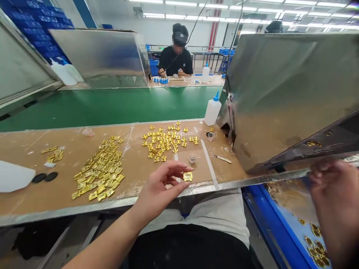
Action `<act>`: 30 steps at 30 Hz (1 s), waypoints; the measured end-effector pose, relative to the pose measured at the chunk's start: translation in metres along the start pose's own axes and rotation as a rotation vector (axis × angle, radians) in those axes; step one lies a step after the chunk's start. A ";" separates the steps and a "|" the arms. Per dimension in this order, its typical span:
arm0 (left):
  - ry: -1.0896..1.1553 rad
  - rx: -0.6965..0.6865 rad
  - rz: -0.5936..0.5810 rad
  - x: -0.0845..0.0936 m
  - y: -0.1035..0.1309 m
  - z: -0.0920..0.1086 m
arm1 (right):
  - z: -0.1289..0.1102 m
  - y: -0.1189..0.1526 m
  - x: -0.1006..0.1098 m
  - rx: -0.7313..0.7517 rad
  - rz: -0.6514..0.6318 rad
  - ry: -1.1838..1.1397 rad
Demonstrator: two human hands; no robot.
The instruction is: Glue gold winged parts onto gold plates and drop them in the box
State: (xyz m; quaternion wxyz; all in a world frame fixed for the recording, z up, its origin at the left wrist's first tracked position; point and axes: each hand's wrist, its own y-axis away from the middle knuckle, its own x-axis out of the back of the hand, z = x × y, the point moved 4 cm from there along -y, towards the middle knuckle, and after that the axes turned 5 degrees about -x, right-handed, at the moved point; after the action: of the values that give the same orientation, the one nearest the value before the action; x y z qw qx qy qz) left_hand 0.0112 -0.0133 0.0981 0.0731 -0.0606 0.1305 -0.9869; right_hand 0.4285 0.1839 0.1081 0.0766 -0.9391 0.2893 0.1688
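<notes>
Between the thumb and fingers of my left hand (165, 185) is a small gold metal piece (187, 176), held over the front edge of the workbench. My right hand (333, 186) is at the far right, in front of the metal housing's lower edge and above a blue tray (273, 213); motion smears its fingers. Past my left hand lies a loose pile of similar gold pieces (165, 140). Farther left, more gold pieces (102, 168) lie in packed rows. A small clear cup (192, 158) and a light-handled knife (223, 159) are on the bench to the right.
A white squeeze bottle (213, 110) with a blue tip stands beside the large metal housing (291, 101). Beyond the bench runs a green conveyor belt (117, 102), with a person (176, 59) seated opposite. Two black discs (45, 177) lie at left.
</notes>
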 end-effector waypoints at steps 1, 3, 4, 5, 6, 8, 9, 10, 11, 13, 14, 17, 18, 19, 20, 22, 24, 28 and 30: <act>0.019 0.003 -0.012 -0.001 0.000 0.000 | 0.015 0.024 0.001 -0.135 -0.136 -0.024; 0.079 0.025 -0.035 -0.005 -0.001 -0.001 | 0.046 0.082 -0.004 -0.475 -0.344 -0.077; 0.122 0.048 -0.045 -0.008 -0.001 -0.003 | 0.057 0.113 -0.011 -0.611 -0.426 -0.127; 0.177 0.081 -0.057 -0.011 -0.001 -0.005 | 0.065 0.143 -0.020 -0.733 -0.490 -0.190; 0.243 0.123 -0.074 -0.015 0.000 -0.007 | 0.071 0.170 -0.032 -0.841 -0.546 -0.271; 0.397 0.222 -0.125 -0.023 0.002 -0.012 | 0.077 0.211 -0.057 -1.033 -0.622 -0.445; 0.474 0.267 -0.156 -0.028 0.004 -0.013 | 0.077 0.225 -0.069 -1.095 -0.652 -0.521; 0.541 0.303 -0.185 -0.032 0.007 -0.014 | 0.076 0.236 -0.079 -1.140 -0.670 -0.575; 0.597 0.328 -0.211 -0.035 0.009 -0.015 | 0.075 0.243 -0.086 -1.172 -0.681 -0.608; 0.678 0.344 -0.239 -0.038 0.012 -0.014 | 0.073 0.253 -0.094 -1.213 -0.673 -0.614; 0.705 0.344 -0.242 -0.038 0.013 -0.014 | 0.073 0.257 -0.095 -1.229 -0.658 -0.597; 0.750 0.342 -0.214 -0.036 0.015 -0.013 | 0.074 0.267 -0.095 -1.273 -0.595 -0.519; 0.754 0.344 -0.200 -0.035 0.015 -0.013 | 0.075 0.270 -0.094 -1.283 -0.576 -0.493; 0.753 0.347 -0.190 -0.034 0.015 -0.014 | 0.076 0.273 -0.094 -1.290 -0.560 -0.468; 0.753 0.348 -0.183 -0.034 0.016 -0.014 | 0.076 0.275 -0.093 -1.294 -0.549 -0.443; 0.749 0.349 -0.185 -0.033 0.016 -0.014 | 0.077 0.278 -0.093 -1.294 -0.547 -0.399; 0.736 0.350 -0.186 -0.032 0.016 -0.014 | 0.078 0.280 -0.094 -1.283 -0.558 -0.371; 0.576 0.310 -0.145 -0.024 0.017 -0.013 | 0.079 0.277 -0.097 -1.175 -0.668 -0.379; 0.393 0.243 -0.074 -0.017 0.017 -0.011 | 0.080 0.273 -0.098 -1.024 -0.766 -0.339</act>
State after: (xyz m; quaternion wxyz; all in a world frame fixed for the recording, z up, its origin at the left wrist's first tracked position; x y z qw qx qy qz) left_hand 0.0288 -0.0240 0.0818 0.0166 0.1370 0.0199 -0.9902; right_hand 0.1758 0.0300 0.0566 -0.2808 -0.8537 -0.1980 0.3912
